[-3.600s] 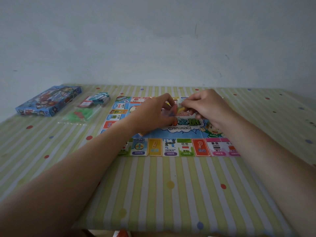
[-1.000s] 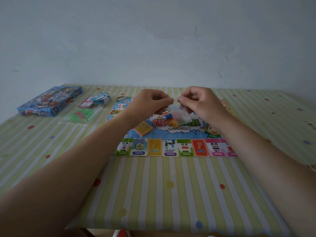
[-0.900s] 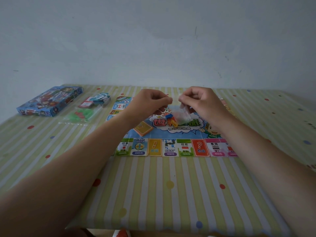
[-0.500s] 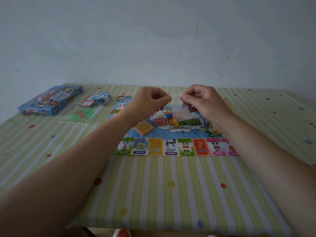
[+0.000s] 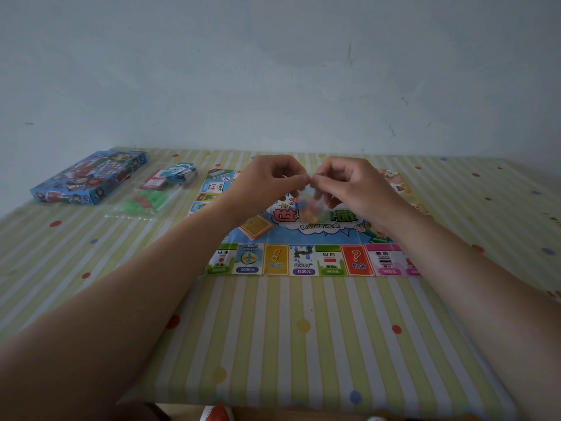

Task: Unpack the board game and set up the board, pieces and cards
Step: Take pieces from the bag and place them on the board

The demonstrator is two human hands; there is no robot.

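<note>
The colourful game board (image 5: 303,259) lies unfolded on the striped table. Above its middle, my left hand (image 5: 267,185) and my right hand (image 5: 349,186) pinch the top of a small clear plastic bag (image 5: 309,208) that hangs between them, with blue, red and yellow pieces inside. The fingertips of both hands meet at the bag's upper edge. An orange card stack (image 5: 255,227) lies on the board under my left wrist.
The blue game box (image 5: 88,177) lies at the far left of the table (image 5: 273,344). Beside it are a packet of cards (image 5: 170,177) and a clear bag of green pieces (image 5: 145,203). The wall stands right behind the table.
Both hands have lifted the small bag off the board and brought their fingertips together at its top. The board, box and other packets have not moved.
</note>
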